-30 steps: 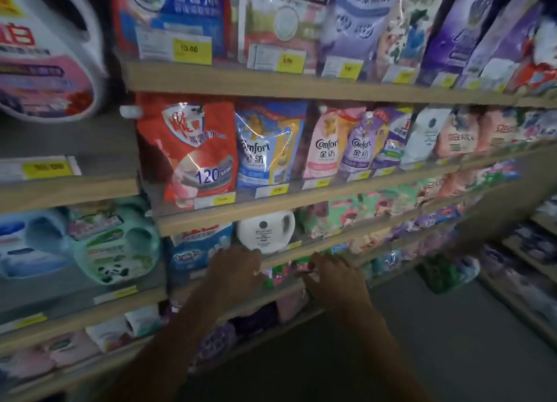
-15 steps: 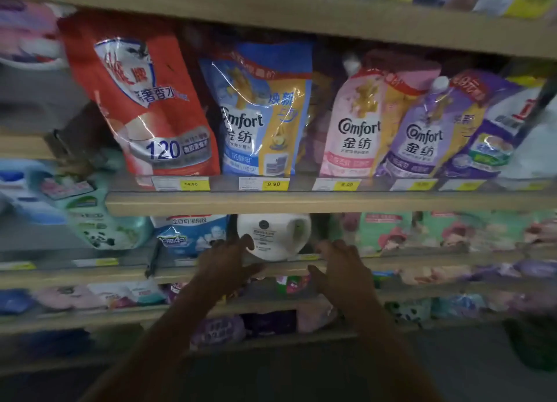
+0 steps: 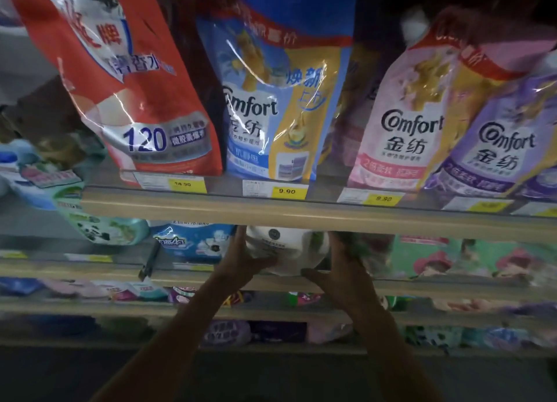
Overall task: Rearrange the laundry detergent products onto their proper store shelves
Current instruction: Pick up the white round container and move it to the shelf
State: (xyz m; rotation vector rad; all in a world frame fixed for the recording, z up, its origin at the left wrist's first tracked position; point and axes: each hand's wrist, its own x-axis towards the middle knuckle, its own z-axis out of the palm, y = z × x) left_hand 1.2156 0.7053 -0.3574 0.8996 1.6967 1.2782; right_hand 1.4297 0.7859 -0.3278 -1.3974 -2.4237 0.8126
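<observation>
The white detergent bottle (image 3: 289,252) sits at the front edge of its shelf (image 3: 422,284), beside a blue pack (image 3: 193,241). The left hand (image 3: 241,258) and right hand (image 3: 342,270) clasp its sides, fingers curled round it.

hands: 2, left hand (image 3: 241,261), right hand (image 3: 342,270) | white jug (image 3: 291,251): 1 | Comfort pouches: 3, blue-yellow pouch (image 3: 277,100), pink pouch (image 3: 404,127), purple pouch (image 3: 497,151) | red pouch (image 3: 132,79): 1 | blue-white bag (image 3: 193,243): 1 | panda bottle (image 3: 102,231): 1 | readable yellow price tags: 3, 14.90 tag (image 3: 183,184), 9.90 tag (image 3: 287,191), second 9.90 tag (image 3: 383,198) | lower-shelf packs are too blurred to count
</observation>
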